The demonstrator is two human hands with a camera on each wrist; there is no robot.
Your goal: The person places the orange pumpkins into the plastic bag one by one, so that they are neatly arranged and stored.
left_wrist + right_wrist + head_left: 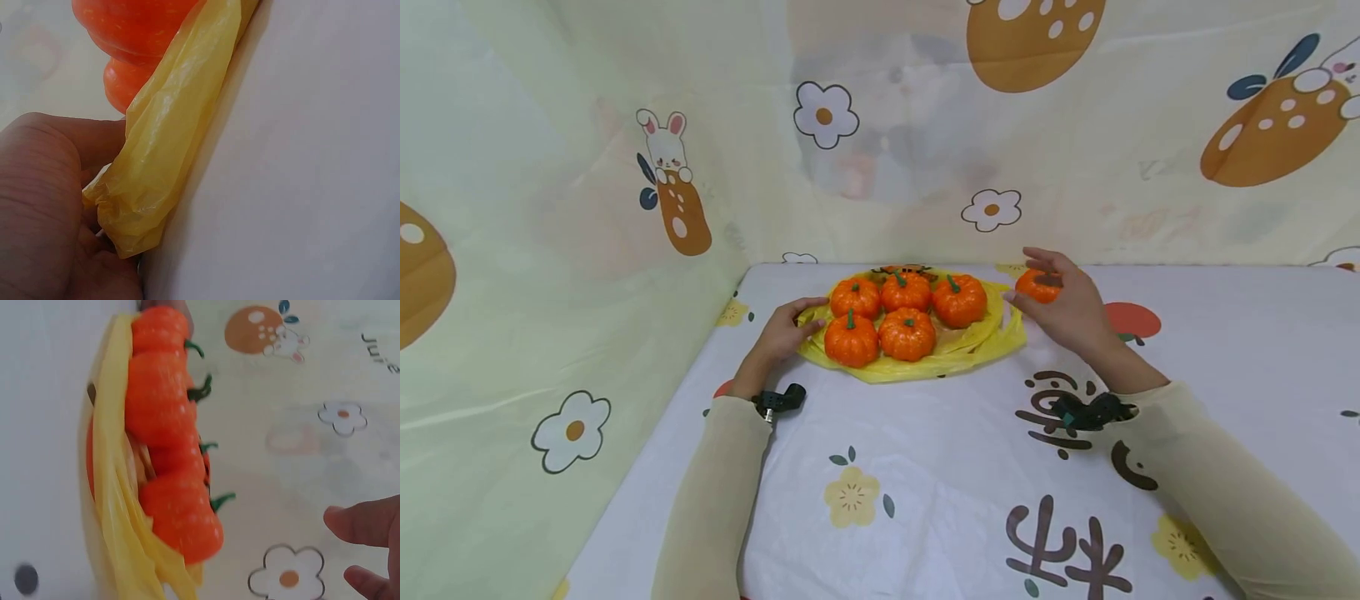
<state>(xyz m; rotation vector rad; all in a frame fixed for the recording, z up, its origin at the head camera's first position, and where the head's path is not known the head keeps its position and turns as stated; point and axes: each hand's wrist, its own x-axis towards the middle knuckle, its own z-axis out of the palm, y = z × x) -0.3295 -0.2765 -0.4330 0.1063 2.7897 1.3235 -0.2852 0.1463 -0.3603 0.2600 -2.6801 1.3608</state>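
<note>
Several small orange pumpkins (907, 334) with green stems stand in two rows on a crumpled yellow plastic bag (917, 370). My left hand (784, 335) is at the bag's left edge. In the left wrist view, a fold of the bag (169, 137) runs between the thumb and fingers, which pinch it. My right hand (1067, 308) hovers by the bag's right end, fingers apart and holding nothing visible. Behind its fingers shows a rounded orange shape (1028, 287), partly hidden; I cannot tell whether it is another pumpkin. In the right wrist view, the pumpkins (181, 519) stand apart from the fingertips (337, 520).
A white printed tablecloth (925, 450) covers the table. Pale cloth walls (895, 183) with rabbit and flower prints rise behind it and on the left. Dark wrist cameras (784, 398) sit on both wrists.
</note>
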